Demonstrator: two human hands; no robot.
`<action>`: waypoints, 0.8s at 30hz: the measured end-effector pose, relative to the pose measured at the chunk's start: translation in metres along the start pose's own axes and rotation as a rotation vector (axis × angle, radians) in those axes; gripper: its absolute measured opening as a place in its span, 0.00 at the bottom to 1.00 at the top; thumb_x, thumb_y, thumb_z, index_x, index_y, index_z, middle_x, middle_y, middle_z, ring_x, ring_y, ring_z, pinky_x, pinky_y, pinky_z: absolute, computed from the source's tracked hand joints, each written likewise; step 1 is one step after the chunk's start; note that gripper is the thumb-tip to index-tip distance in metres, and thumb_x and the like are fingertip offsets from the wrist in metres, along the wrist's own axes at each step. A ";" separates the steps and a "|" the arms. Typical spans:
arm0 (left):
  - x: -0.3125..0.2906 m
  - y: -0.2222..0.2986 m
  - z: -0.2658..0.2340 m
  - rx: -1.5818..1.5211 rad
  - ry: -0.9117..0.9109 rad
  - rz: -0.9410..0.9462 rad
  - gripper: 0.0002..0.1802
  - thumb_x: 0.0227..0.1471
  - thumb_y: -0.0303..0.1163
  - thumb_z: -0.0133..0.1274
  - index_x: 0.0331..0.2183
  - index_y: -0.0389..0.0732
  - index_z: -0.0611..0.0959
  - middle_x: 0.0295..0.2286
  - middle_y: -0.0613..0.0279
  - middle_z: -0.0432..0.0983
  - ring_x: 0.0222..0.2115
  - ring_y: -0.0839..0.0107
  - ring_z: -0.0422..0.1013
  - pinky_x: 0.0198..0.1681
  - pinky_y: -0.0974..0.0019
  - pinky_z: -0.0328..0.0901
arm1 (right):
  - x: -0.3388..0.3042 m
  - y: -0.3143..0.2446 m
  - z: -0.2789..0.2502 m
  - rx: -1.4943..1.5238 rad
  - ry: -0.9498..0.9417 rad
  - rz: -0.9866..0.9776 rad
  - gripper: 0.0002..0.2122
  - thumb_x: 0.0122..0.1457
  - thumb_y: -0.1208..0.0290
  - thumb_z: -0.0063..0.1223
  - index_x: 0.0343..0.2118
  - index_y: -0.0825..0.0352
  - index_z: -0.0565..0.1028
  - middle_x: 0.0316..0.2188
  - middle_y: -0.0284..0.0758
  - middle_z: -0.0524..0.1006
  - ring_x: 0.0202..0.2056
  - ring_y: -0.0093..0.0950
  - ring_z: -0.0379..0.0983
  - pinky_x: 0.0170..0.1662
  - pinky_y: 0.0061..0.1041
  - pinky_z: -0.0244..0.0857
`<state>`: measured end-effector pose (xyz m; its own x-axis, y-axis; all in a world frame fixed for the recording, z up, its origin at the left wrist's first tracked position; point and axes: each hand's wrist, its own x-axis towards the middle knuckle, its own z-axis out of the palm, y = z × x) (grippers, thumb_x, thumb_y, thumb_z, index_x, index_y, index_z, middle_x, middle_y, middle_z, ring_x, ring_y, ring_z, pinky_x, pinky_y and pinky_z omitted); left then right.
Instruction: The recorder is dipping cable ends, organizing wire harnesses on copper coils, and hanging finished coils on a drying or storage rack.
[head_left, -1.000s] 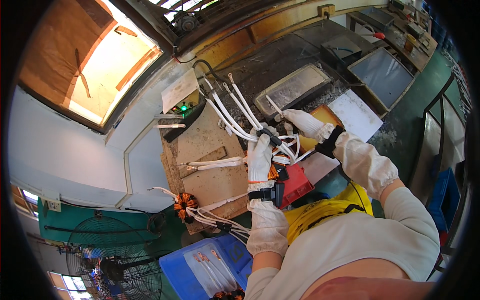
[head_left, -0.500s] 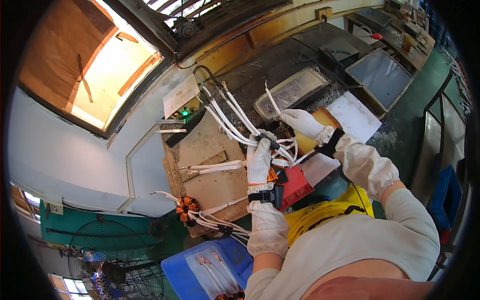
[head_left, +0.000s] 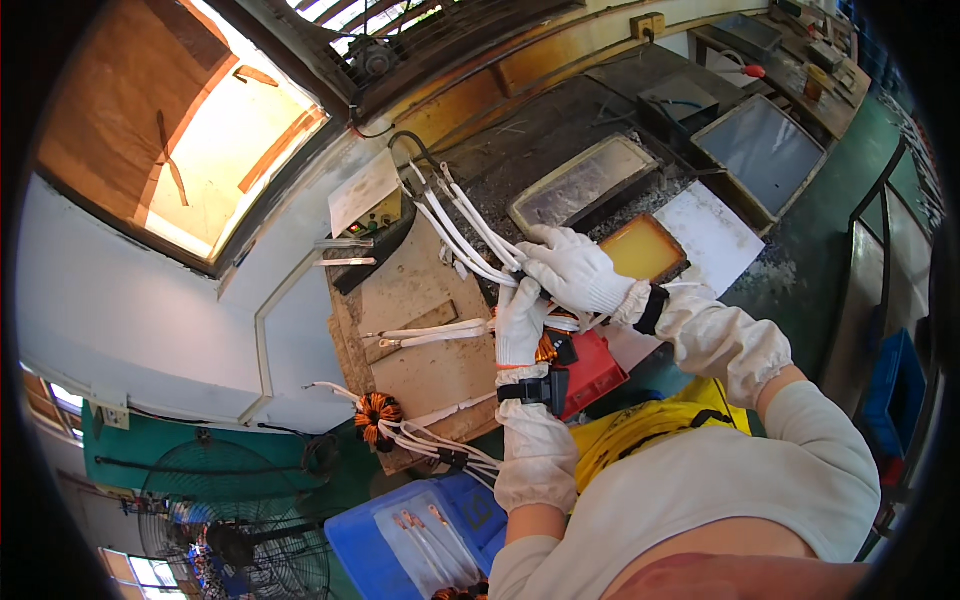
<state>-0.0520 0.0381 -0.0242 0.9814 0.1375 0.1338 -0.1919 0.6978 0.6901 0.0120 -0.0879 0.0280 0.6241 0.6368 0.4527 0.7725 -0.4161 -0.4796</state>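
A bundle of white cables with metal lug ends slants up and left from my hands over the bench. My left hand, in a white glove, is closed around the bundle at its dark wrapped part. Right beside it my gloved right hand lies over the same cables, fingers bent onto them; its fingertips are partly hidden. Below my hands an orange-and-black wound coil shows in part, next to a red plastic bin. More white cables with lugs stretch left over the board.
Another wound coil with white cables rests at the bench's lower left corner. A blue crate holds lugged cables. Beyond my right hand are a tray of yellow material, a white sheet and a rectangular pan. A fan stands lower left.
My right hand has moved left and down from the single upright cable it held to the bundle beside my left hand. That cable no longer stands up in view. My left hand stays in place.
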 end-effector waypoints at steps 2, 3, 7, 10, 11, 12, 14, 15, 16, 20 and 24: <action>0.001 -0.001 0.000 0.013 0.002 0.006 0.20 0.52 0.30 0.50 0.47 0.40 0.67 0.42 0.63 0.68 0.44 0.69 0.64 0.49 0.62 0.60 | 0.000 0.004 0.001 -0.065 0.027 -0.041 0.18 0.58 0.60 0.38 0.47 0.64 0.69 0.48 0.46 0.65 0.46 0.44 0.64 0.49 0.36 0.59; 0.001 -0.001 0.000 0.025 0.003 0.013 0.20 0.52 0.29 0.50 0.47 0.40 0.67 0.42 0.63 0.68 0.44 0.69 0.64 0.49 0.61 0.61 | 0.000 0.005 0.001 -0.130 0.054 -0.082 0.19 0.58 0.60 0.38 0.49 0.65 0.67 0.48 0.47 0.65 0.46 0.45 0.64 0.49 0.36 0.58; 0.003 -0.003 -0.005 0.044 -0.002 0.015 0.19 0.52 0.29 0.50 0.47 0.41 0.68 0.42 0.62 0.68 0.44 0.68 0.65 0.48 0.62 0.62 | -0.003 -0.001 0.004 0.047 0.110 0.001 0.21 0.57 0.58 0.39 0.48 0.66 0.67 0.48 0.49 0.65 0.45 0.43 0.65 0.47 0.35 0.60; 0.001 -0.001 0.000 0.048 -0.003 -0.011 0.19 0.52 0.29 0.50 0.47 0.41 0.68 0.42 0.62 0.68 0.43 0.67 0.67 0.47 0.63 0.63 | -0.005 -0.003 0.003 0.159 0.163 0.070 0.21 0.57 0.59 0.41 0.49 0.67 0.65 0.48 0.49 0.66 0.46 0.44 0.64 0.48 0.35 0.59; 0.001 -0.003 -0.005 0.046 -0.002 -0.002 0.19 0.52 0.29 0.50 0.47 0.41 0.68 0.42 0.61 0.68 0.43 0.67 0.67 0.47 0.63 0.63 | -0.007 -0.005 -0.003 0.141 0.140 -0.006 0.21 0.56 0.62 0.41 0.50 0.67 0.64 0.49 0.48 0.65 0.48 0.44 0.63 0.50 0.34 0.58; 0.001 -0.005 -0.008 0.043 0.000 0.004 0.20 0.52 0.30 0.50 0.47 0.41 0.68 0.42 0.61 0.68 0.43 0.67 0.67 0.47 0.63 0.63 | -0.009 -0.006 -0.007 0.123 0.116 -0.078 0.21 0.55 0.65 0.41 0.51 0.68 0.63 0.50 0.48 0.64 0.50 0.44 0.62 0.52 0.34 0.57; 0.001 -0.008 -0.011 0.049 0.004 0.002 0.19 0.52 0.29 0.49 0.47 0.40 0.68 0.41 0.62 0.69 0.42 0.69 0.66 0.47 0.64 0.62 | -0.012 -0.007 -0.008 0.144 0.089 -0.051 0.20 0.55 0.67 0.41 0.51 0.68 0.63 0.50 0.47 0.64 0.50 0.43 0.62 0.52 0.32 0.57; 0.002 -0.005 -0.006 0.056 0.006 0.001 0.18 0.52 0.27 0.48 0.47 0.40 0.68 0.41 0.62 0.69 0.41 0.70 0.66 0.47 0.65 0.62 | -0.012 -0.006 -0.008 0.165 0.064 -0.025 0.20 0.55 0.68 0.42 0.50 0.68 0.64 0.49 0.47 0.64 0.50 0.42 0.63 0.52 0.31 0.58; 0.002 -0.004 0.000 0.056 0.006 -0.008 0.18 0.52 0.27 0.48 0.47 0.40 0.68 0.41 0.62 0.69 0.41 0.70 0.66 0.47 0.65 0.62 | -0.015 -0.007 -0.011 0.166 0.065 -0.016 0.20 0.55 0.68 0.42 0.50 0.68 0.64 0.49 0.47 0.64 0.50 0.42 0.63 0.52 0.31 0.58; 0.000 -0.004 0.003 0.067 0.010 0.014 0.20 0.51 0.29 0.49 0.47 0.37 0.68 0.40 0.59 0.70 0.40 0.68 0.67 0.47 0.62 0.62 | -0.042 -0.011 -0.029 0.520 0.328 0.114 0.12 0.55 0.73 0.43 0.42 0.66 0.70 0.38 0.40 0.72 0.40 0.36 0.71 0.42 0.26 0.65; 0.001 0.002 0.017 0.095 0.013 -0.014 0.22 0.51 0.36 0.52 0.45 0.37 0.69 0.38 0.56 0.71 0.40 0.65 0.69 0.43 0.56 0.66 | -0.100 -0.004 -0.035 0.744 0.052 0.217 0.07 0.56 0.73 0.43 0.35 0.66 0.73 0.32 0.39 0.74 0.37 0.33 0.72 0.40 0.26 0.66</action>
<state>-0.0516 0.0277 -0.0105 0.9837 0.1381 0.1150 -0.1768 0.6297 0.7564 -0.0495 -0.1721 0.0108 0.7712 0.5520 0.3172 0.3625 0.0288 -0.9315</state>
